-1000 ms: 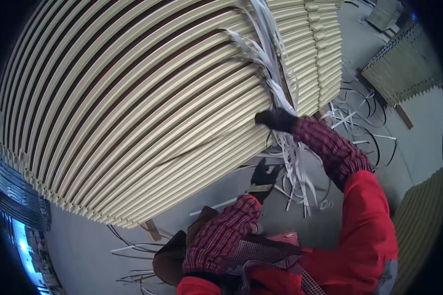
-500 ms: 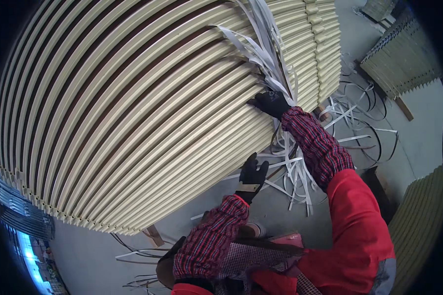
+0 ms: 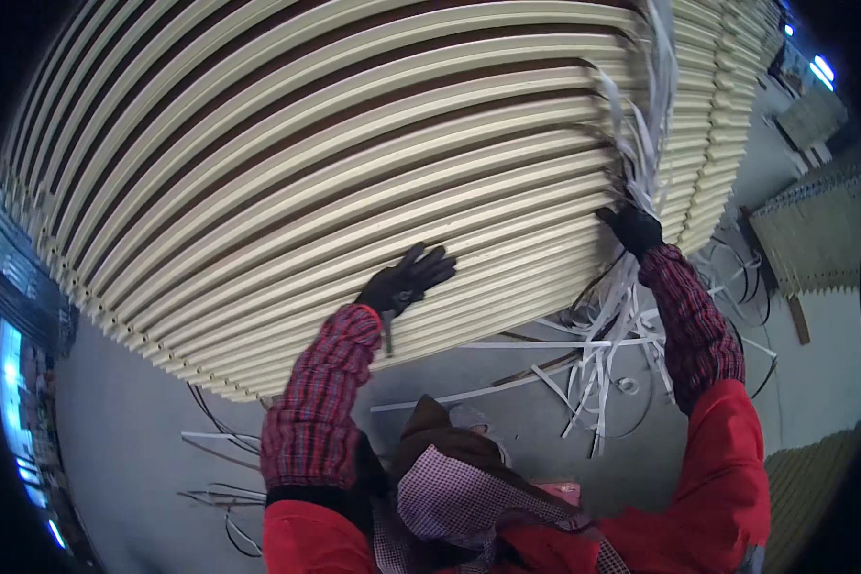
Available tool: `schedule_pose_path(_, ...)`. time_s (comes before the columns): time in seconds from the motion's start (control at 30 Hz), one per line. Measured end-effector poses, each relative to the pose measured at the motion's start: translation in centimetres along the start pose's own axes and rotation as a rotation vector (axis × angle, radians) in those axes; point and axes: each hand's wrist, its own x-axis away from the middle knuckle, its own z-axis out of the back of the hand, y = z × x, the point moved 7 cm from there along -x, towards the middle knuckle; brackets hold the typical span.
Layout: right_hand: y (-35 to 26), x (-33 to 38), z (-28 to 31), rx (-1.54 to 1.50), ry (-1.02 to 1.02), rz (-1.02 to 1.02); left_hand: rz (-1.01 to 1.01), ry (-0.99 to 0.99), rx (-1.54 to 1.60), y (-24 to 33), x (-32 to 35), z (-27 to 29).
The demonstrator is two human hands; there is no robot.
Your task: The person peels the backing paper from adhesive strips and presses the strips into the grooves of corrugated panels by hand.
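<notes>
A big stack of long cream-coloured ribbed metal strips (image 3: pixel 287 206) fills the upper part of the view. Against its near face lies my left hand (image 3: pixel 411 279), in a black glove, fingers stretched out and apart. A thin dark flat piece (image 3: pixel 388 337) hangs by its palm; how it is held is unclear. Further right, my right hand (image 3: pixel 633 230), also black-gloved, is closed at a bundle of loose white straps (image 3: pixel 646 153). The bundle runs over the stack above it and hangs below; the fingertips are hidden.
Loose white straps (image 3: pixel 598 383) lie tangled on the grey floor below the stack. Darker bands (image 3: pixel 220 435) lie at lower left. Another ribbed stack (image 3: pixel 813 239) stands at right beside a wooden piece (image 3: pixel 798 320). More ribbed pieces (image 3: pixel 813 488) are at lower right.
The view has turned, so the stack and straps sit further right. My left hand has risen from below the stack's edge onto its face. My right hand stays by the straps.
</notes>
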Motion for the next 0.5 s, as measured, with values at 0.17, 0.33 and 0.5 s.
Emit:
schedule_pose_path(0.17,-1.4,0.7,0.2,0.067,0.077,0.043,-0.096,-0.214,-0.220,-1.7,11.5,-2.2)
schedule_pose_path(0.33,1.1,1.7,-1.3,0.144,0.245,0.386,-0.100,-0.435,-0.268,-1.8,22.5,-5.4)
schedule_pose_path(0.5,0.3,0.5,-2.5,0.339,-0.129,0.139,0.419,-0.783,-0.016,0.3,39.3,-8.8)
